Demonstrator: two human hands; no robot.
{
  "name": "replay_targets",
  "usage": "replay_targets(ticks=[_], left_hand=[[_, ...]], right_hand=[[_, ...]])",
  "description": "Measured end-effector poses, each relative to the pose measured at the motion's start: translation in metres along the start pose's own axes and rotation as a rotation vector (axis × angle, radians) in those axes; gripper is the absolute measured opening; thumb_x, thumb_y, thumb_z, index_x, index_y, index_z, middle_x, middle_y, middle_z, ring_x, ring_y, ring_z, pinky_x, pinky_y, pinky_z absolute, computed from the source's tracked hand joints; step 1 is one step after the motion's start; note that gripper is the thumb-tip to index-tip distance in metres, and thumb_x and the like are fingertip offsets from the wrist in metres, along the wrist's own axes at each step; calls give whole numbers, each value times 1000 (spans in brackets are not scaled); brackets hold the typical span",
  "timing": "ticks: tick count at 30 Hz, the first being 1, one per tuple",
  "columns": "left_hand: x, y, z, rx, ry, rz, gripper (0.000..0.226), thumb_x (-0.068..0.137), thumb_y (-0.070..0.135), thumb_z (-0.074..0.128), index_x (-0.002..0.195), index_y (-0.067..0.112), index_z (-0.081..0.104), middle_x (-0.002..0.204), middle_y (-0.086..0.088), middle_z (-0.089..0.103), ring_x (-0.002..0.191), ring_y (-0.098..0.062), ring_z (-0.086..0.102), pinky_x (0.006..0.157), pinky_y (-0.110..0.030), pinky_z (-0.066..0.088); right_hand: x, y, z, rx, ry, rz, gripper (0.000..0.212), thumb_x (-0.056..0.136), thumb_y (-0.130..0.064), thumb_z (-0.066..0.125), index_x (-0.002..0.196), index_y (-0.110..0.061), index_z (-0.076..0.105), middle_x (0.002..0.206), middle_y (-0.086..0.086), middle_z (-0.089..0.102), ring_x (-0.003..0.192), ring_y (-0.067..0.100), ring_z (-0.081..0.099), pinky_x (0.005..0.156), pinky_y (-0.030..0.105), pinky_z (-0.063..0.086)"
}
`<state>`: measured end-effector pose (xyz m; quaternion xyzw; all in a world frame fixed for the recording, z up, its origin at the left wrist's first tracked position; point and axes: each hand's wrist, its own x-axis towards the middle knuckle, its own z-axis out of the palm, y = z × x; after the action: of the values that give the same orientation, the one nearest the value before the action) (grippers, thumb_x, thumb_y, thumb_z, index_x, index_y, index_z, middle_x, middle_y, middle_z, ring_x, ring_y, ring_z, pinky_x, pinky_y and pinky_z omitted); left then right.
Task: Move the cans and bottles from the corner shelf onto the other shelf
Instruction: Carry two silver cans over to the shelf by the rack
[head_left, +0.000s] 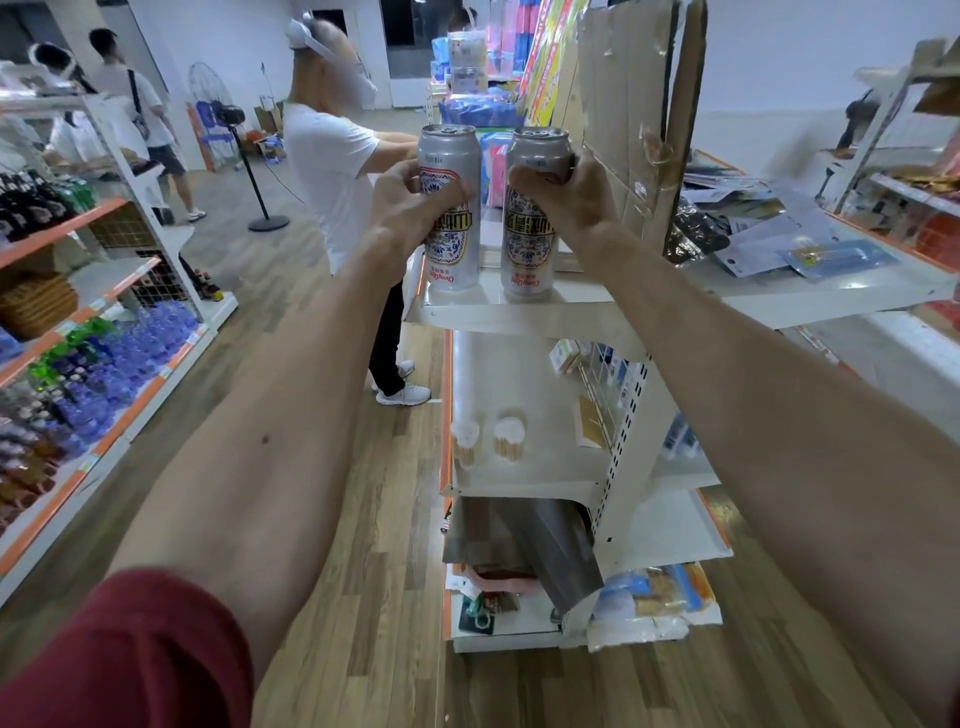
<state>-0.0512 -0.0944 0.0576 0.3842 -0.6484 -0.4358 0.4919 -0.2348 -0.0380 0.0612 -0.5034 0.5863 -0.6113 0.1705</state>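
The left hand (410, 208) has its fingers curled round the middle of the left can (451, 156). The right hand (563, 200) grips the right can (530, 249) higher up, with its fingers wrapped just under the top rim. Both cans stand upright, side by side and a little apart. Below the fingers, their bases are at the front part of the top shelf (519, 314). Whether they already rest on it or hang just above it, one cannot tell.

The main risk is the edge. The base of the left can, below the left fingers, is very near to the front left corner of the shelf. If the hand lets go with the base partly over the edge, the can will probably tip and fall to the floor. It could also fall onto the lower shelf (519, 374), where two small tubs (508, 439) stand.

The right can is held far above its base, so its bottom may swing and land tilted, and a tall narrow can falls over easily. Just behind the right fingers is a torn cardboard panel (639, 104), and the knuckles may catch on it when the can is pushed deeper.

Beyond the left fingers a person in a white shirt (327, 171) stands close, and a bump from that side could knock the left can. It seems safer to slide both cans away from the edge before the fingers release them.
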Motion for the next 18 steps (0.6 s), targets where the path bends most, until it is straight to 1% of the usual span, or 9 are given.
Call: replay_targets(ticks=[3, 5, 6, 9, 10, 12, 14, 16, 18], left_hand=[[-1, 0, 1, -8, -1, 6, 51, 77, 26, 85, 121, 9, 64, 112, -7, 72, 98, -18, 72, 85, -35, 61], [-2, 0, 1, -9, -4, 7, 48, 78, 24, 84, 120, 9, 64, 110, -6, 73, 96, -18, 72, 84, -34, 61], [-2, 0, 1, -10, -3, 6, 48, 79, 24, 84, 120, 9, 64, 110, -6, 73, 96, -17, 72, 84, -33, 61], [-3, -1, 1, -4, -3, 9, 48, 77, 26, 85, 119, 11, 65, 111, -6, 73, 97, -18, 73, 87, -36, 60], [-3, -1, 0, -2, -2, 8, 48, 77, 26, 85, 118, 12, 66, 111, -6, 74, 97, -18, 73, 88, -37, 60], [-2, -2, 0, -4, -2, 6, 45, 77, 26, 85, 116, 14, 65, 111, -6, 73, 98, -19, 72, 89, -37, 60], [-2, -1, 1, -6, -3, 10, 42, 77, 26, 85, 113, 16, 65, 111, -6, 73, 98, -19, 72, 88, -36, 60], [-2, -1, 1, -4, -3, 16, 42, 77, 26, 84, 113, 16, 65, 111, -5, 73, 99, -18, 72, 87, -35, 60], [-3, -2, 2, -1, 2, 18, 42, 78, 26, 84, 113, 16, 65, 111, -5, 73, 98, -18, 72, 84, -32, 61]], right_hand=[[0, 1, -1, 4, -26, 0, 38, 75, -23, 79, 107, -7, 67, 95, 3, 70, 74, 4, 61, 55, 6, 43], [3, 4, 0, 5, -25, 8, 38, 75, -25, 79, 107, -8, 66, 95, 2, 70, 76, 4, 62, 55, 6, 43], [1, 1, 1, 0, -20, 11, 41, 72, -28, 80, 106, -9, 67, 97, 3, 69, 78, 6, 63, 56, 6, 44], [1, 2, 3, -24, 22, 4, 64, 53, -51, 77, 103, -12, 69, 111, 10, 64, 93, 17, 65, 61, 11, 48], [1, 2, 3, -19, 18, 15, 66, 51, -51, 76, 103, -12, 69, 113, 11, 64, 94, 18, 66, 61, 12, 49], [-1, 1, 3, -18, 3, 25, 58, 57, -44, 78, 103, -11, 68, 111, 13, 65, 92, 17, 66, 60, 12, 48], [1, 2, 1, -2, 5, 22, 52, 63, -38, 80, 104, -10, 67, 109, 12, 66, 89, 16, 65, 58, 10, 46], [0, 1, 1, 17, -7, 23, 46, 70, -30, 80, 107, -7, 66, 105, 9, 67, 83, 11, 63, 54, 6, 44], [2, 2, 2, 19, -6, 19, 42, 72, -26, 80, 107, -7, 66, 103, 9, 68, 81, 10, 62, 53, 5, 44]])
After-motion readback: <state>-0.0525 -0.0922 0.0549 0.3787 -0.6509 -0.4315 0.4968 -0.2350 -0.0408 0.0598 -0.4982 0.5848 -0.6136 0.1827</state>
